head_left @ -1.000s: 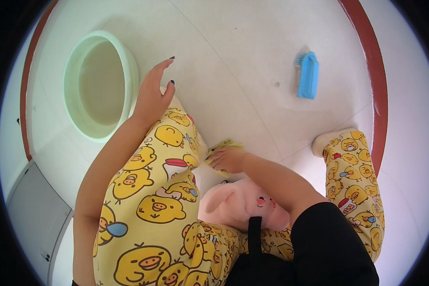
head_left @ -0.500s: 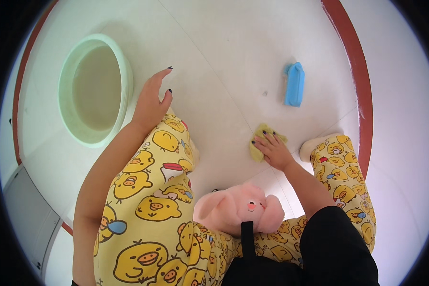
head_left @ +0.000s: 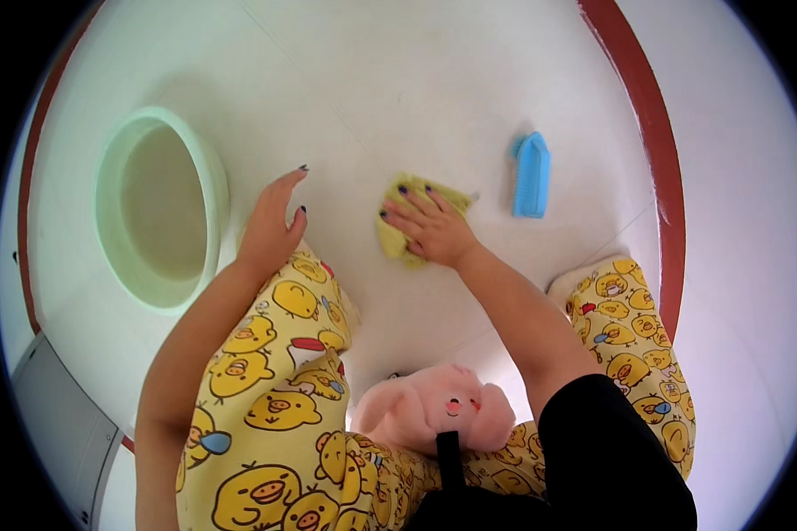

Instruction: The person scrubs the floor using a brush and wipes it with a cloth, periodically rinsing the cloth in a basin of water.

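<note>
Flat on a yellow-green cloth (head_left: 394,241) rests my right hand (head_left: 434,228), its fingers spread over the top and pressing the cloth to the pale floor. My left hand (head_left: 273,221) is lifted by my left knee, fingers apart and nothing in them. Left of it stands a pale green basin (head_left: 214,190) holding cloudy, greyish water (head_left: 161,208). A blue scrub brush (head_left: 531,177) lies on the floor to the right of the cloth, bristles facing left.
A pink plush toy (head_left: 434,409) sits between my legs, which wear yellow chick-print trousers (head_left: 279,354). A dark red skirting strip (head_left: 655,133) runs along the white wall at right. A grey cabinet door (head_left: 58,434) is at lower left.
My right hand has slid the cloth leftward and a little farther away across the floor. My left hand keeps its pose by the knee. The whole view has shifted slightly.
</note>
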Tool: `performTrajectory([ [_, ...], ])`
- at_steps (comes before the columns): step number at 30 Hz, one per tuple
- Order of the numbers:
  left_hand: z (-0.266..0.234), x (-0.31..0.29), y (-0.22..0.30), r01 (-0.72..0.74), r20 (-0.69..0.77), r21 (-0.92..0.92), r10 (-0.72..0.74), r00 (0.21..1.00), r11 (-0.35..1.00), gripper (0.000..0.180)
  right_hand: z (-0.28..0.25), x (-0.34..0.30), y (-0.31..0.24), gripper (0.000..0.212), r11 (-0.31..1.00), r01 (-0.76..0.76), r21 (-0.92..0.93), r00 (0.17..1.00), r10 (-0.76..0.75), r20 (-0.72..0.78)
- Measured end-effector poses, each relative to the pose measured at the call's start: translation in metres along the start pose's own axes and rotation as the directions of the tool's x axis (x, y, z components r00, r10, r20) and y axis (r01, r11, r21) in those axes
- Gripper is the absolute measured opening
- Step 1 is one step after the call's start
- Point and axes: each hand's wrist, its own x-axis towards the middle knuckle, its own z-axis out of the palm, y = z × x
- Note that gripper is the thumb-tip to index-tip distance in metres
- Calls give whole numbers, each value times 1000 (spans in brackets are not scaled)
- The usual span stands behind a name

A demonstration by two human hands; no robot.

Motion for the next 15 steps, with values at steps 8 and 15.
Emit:
performTrajectory([
  [8, 11, 6, 0, -13, 2, -25, 13, 1000, 1000, 49, -12, 96, 26, 54, 984, -170, 51, 962, 177, -206],
  [15, 10, -1, -11, 7, 27, -30, -6, 1000, 1000, 47, 15, -23, -42, 61, 974, -228, 9, 969, 228, -99],
])
